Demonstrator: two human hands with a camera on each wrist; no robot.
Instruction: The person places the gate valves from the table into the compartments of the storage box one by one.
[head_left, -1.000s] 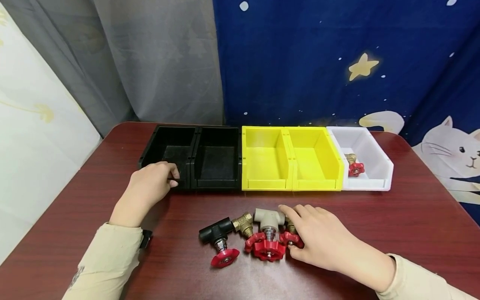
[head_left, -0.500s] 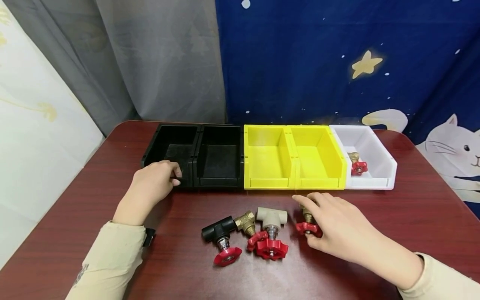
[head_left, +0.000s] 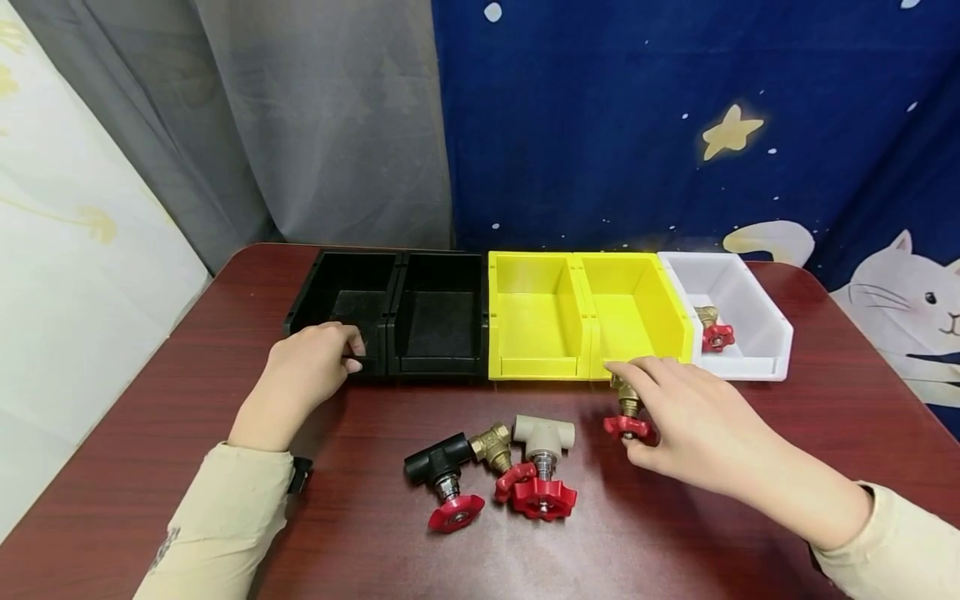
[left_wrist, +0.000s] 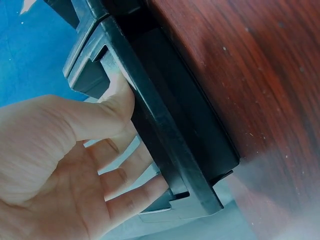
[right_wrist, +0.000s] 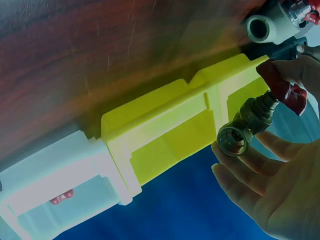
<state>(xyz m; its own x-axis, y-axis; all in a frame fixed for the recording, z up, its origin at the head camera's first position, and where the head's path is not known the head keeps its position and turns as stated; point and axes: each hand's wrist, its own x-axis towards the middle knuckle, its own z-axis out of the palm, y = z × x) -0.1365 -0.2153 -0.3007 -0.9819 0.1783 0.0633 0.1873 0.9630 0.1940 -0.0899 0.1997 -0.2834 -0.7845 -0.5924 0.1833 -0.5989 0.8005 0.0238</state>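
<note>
My right hand holds a brass valve with a red handwheel in front of the right yellow bin. In the right wrist view the thumb lies at the handwheel and the fingers support the brass body. At the far left, my left hand grips the front wall of the leftmost black bin, thumb outside and fingers inside. On the table lie a black tee-shaped valve, another brass valve and a beige tee-shaped valve, all with red handwheels.
A second black bin and the left yellow bin stand in the same row. The white bin at the right end contains a brass valve with a red handwheel. Curtains hang behind the red-brown table.
My right hand has lifted the brass valve away from beside the beige one and carried it right and toward the bins. The left hand keeps its grip on the black bin.
</note>
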